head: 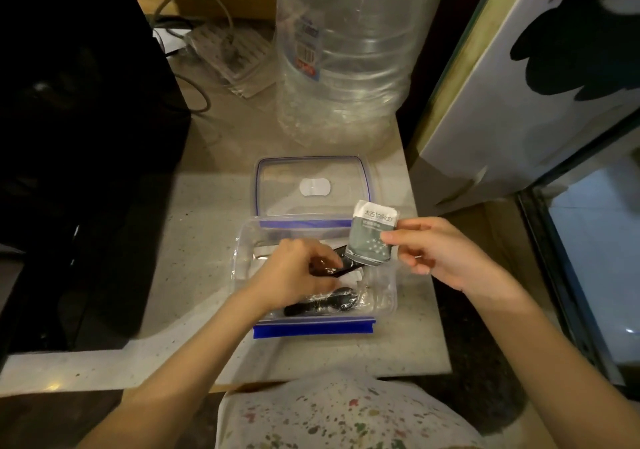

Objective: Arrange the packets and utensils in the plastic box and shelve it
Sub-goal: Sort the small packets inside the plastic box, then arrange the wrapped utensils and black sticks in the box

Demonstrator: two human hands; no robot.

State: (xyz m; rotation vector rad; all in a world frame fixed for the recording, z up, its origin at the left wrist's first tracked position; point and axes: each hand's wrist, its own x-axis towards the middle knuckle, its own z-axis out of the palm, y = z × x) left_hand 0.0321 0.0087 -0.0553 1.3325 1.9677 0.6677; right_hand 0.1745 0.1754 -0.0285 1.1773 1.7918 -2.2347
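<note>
- Counter (207,213): pale speckled stone, runs from near edge back to the wall; dark bulky object (79,136) on its left side, detail lost in shadow.
- Jug (346,50): big clear water bottle w/ barcode label, upright at back of counter, behind the lid.
- Panel (519,77): white board w/ black shape on it, leaning at right, off the counter.
- Power strip (232,57): back of counter, left of jug, grey cable looping off it.
- Box (381,296): clear plastic, blue clip along near edge, sits open mid-counter, close to the front edge.
- Lid (311,185): clear w/ blue rim & white oval patch in centre, lies flat just behind box, touching its far rim.
- Left hand (294,275): reaches down inside box, fingers curled shut round a dark wrapped packet (346,268) that sticks out toward the right.
- Right hand (440,251): raised over box's right rim, thumb & forefinger pinching a sachet; other fingers loosely bent.
- Sachet (372,237): small, white top w/ print, grey-green lower part, held upright above box's far-right corner, not touching it; lower edge right next to the dark packet's tip.
- Spoon (322,304): black, in clear wrap, lies along box floor nr the front wall, partly under left wrist.
- White paper-like pieces in box bottom, unclear what.
</note>
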